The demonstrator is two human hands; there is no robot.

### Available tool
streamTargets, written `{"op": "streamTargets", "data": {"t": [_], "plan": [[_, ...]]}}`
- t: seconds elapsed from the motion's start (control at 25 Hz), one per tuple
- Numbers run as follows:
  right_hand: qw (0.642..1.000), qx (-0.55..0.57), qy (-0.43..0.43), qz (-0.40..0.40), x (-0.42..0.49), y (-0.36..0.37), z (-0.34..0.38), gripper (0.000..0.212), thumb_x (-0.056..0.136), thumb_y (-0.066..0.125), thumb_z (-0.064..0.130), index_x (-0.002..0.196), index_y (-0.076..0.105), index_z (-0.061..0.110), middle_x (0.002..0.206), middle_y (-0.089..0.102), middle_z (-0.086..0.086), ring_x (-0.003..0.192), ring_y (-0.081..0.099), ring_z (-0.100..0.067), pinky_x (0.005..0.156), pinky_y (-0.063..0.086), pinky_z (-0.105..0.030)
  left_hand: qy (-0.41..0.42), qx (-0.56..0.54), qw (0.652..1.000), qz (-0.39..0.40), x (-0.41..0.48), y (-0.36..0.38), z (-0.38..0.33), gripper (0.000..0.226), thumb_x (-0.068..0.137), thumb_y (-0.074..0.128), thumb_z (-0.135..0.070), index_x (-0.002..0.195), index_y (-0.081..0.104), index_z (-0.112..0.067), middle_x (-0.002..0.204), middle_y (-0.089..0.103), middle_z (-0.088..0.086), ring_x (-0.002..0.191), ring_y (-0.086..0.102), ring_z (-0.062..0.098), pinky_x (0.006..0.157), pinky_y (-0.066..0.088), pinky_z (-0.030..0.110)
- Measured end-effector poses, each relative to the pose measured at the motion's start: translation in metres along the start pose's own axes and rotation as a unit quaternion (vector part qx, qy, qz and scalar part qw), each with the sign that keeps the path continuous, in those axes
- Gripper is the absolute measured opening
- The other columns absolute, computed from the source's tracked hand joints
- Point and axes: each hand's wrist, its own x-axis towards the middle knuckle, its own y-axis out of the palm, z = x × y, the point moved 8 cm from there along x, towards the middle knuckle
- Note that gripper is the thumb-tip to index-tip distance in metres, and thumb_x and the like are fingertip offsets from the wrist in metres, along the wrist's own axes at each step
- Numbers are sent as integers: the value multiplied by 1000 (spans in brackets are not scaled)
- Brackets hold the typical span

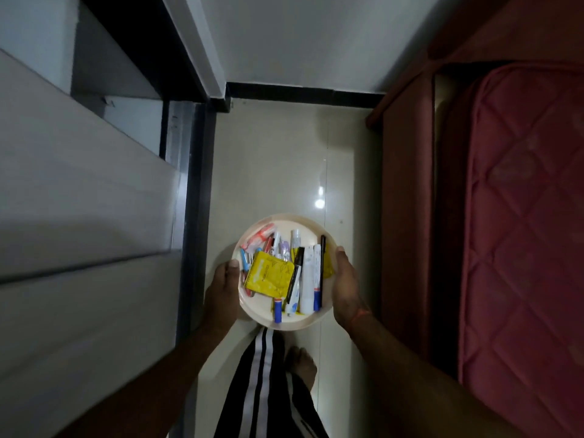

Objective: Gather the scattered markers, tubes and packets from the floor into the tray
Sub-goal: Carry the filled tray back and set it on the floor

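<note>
Tray: the round cream tray [286, 324] is held up above the pale floor [275, 172], in front of the person.
Inside the tray: a yellow packet [268, 276], a white tube [308, 279], a black marker [322, 257], a blue-capped marker [277, 311] and a pink packet [260, 235] lie in a pile.
Left hand: the left hand [222, 289] is closed on the tray's left rim, thumb on top.
Right hand: the right hand [346, 286] is closed on the right rim, thumb on top.
Hard to see: the fingers under the tray are hidden; the small things on the tray's left side are too blurry to name.
Around: a striped trouser leg [262, 384] and a bare foot [301, 365] below, a red mattress [521, 216] on the right.
</note>
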Motion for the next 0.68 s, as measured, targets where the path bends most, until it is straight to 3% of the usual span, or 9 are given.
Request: {"op": "streamTargets", "data": {"t": [0.12,0.4,0.56,0.68], "plan": [[1000,4,-25,2,-27,-20,-14,53,101,45,60,113,78,20,110,80,-6,106,75,-23,93,57,-36,-5,-3,1000,-4,-33,4,26,41,111,37,-43,119,63,-12,97,75,17,92,74,40,84,62,56],[1000,-4,0,13,-93,-51,-67,45,108,41,45,106,77,19,94,82,1,83,78,-6,65,54,-13,-7,-17,1000,-13,-117,-6,76,35,111,38,-36,120,63,-12,94,75,8,84,74,24,69,59,33],[1000,-23,-3,5,-111,-59,-114,53,101,44,60,104,79,20,99,82,-5,96,78,-20,86,60,-34,-4,3,1000,3,-144,-14,115,27,110,38,-37,116,61,-24,86,75,-1,78,74,17,62,58,25],[1000,-11,-10,-1,-132,-63,-148,60,90,47,72,105,79,24,102,81,-4,101,77,-23,94,59,-41,2,0,1000,2,-162,-20,141,27,110,38,-41,113,62,-29,92,74,-1,85,73,21,71,60,36]]}}
